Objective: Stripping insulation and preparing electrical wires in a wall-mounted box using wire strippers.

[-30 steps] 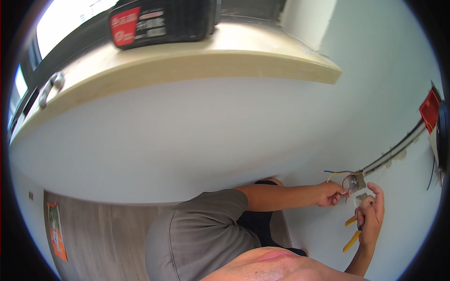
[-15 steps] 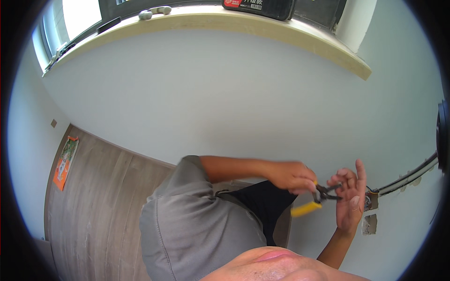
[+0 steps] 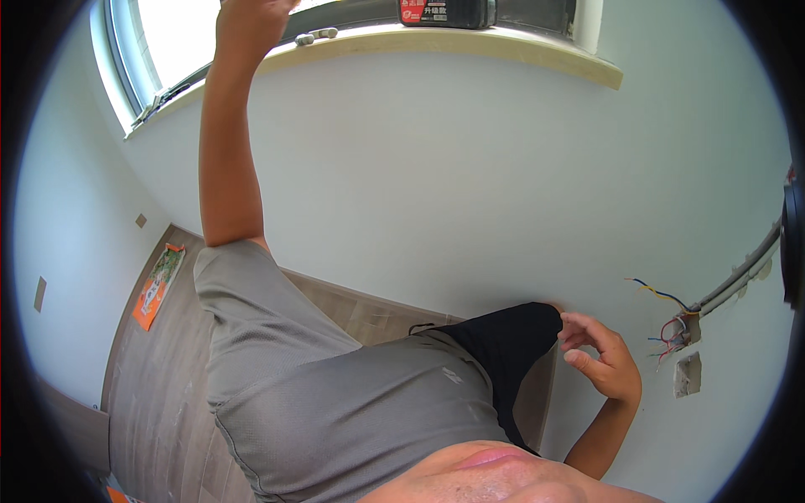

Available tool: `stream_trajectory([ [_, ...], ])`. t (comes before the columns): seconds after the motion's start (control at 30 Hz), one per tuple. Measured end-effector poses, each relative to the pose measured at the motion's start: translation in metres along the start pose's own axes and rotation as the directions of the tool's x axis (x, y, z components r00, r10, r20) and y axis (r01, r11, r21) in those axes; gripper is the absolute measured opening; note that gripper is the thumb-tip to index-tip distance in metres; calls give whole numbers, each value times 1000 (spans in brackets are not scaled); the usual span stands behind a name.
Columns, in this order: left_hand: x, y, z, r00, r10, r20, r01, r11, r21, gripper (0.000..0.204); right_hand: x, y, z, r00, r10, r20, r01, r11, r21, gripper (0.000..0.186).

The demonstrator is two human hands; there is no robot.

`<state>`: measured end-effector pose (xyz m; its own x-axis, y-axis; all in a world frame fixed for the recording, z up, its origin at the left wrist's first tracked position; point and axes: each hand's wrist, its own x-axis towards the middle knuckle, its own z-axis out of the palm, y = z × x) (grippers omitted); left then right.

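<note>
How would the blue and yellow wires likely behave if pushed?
The blue and yellow wires would probably flex easily, being thin. They may hold a new bend, since they stand out curved. They seem unlikely to slide away, as they lead to the wall box.

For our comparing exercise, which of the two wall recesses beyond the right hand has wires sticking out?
The upper recess, where grey conduits end: coloured wires stick out of it, while the lower recess shows none.
</note>
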<state>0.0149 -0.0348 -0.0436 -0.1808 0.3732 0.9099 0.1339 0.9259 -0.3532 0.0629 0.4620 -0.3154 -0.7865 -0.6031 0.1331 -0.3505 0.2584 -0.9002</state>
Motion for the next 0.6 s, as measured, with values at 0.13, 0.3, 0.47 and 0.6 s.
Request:
stream_trajectory([
  [0.13,-5,-53,55,868,-168,468,199,980,-17,35,-13,6,1,998,2,-62,-2,1000,-1,53],
  [0.3,-26,-78,66,783,-331,526,483,857,-180,49,-31,16,7,994,43,-102,-42,999,7,52],
  [0.47,-73,-79,34,810,-388,439,572,689,-446,49,-39,33,10,993,63,-100,-57,996,65,52],
  [0.6,-91,-51,36,829,-423,365,548,741,-388,46,-38,41,9,990,86,-114,-69,987,143,52],
])
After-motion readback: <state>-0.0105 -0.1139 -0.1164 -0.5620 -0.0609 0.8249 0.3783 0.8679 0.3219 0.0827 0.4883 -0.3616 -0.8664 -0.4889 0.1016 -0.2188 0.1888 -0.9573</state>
